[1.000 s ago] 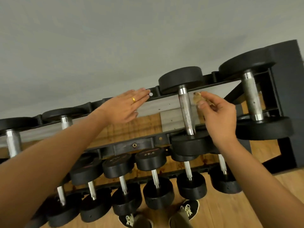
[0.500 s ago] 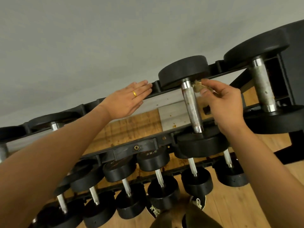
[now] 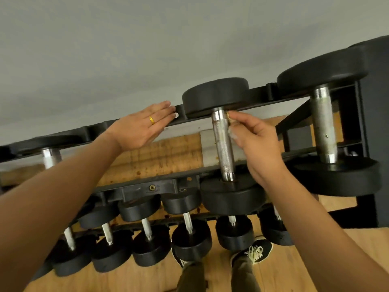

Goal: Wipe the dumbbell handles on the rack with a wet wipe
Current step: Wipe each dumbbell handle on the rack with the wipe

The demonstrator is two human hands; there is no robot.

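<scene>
A black dumbbell rests on the top tier of the rack (image 3: 134,187), its knurled steel handle (image 3: 222,147) running toward me. My right hand (image 3: 255,142) pinches a small soiled wet wipe (image 3: 231,124) against the right side of that handle, near its far end by the black weight head (image 3: 214,95). My left hand (image 3: 140,126), wearing a gold ring, lies flat with fingers together on the rack's back rail, left of that dumbbell. A second, larger dumbbell handle (image 3: 323,123) sits to the right.
Another top-tier dumbbell handle (image 3: 50,158) shows at far left. Several smaller dumbbells (image 3: 190,237) fill the lower tier. My shoes (image 3: 253,250) stand on the wooden floor close under the rack. A grey wall is behind the rack and a dark upright post (image 3: 373,133) stands at right.
My right hand has brought the wipe from beside the handle into contact with its far end. The left hand stays on the back rail. The camera view has shifted slightly.
</scene>
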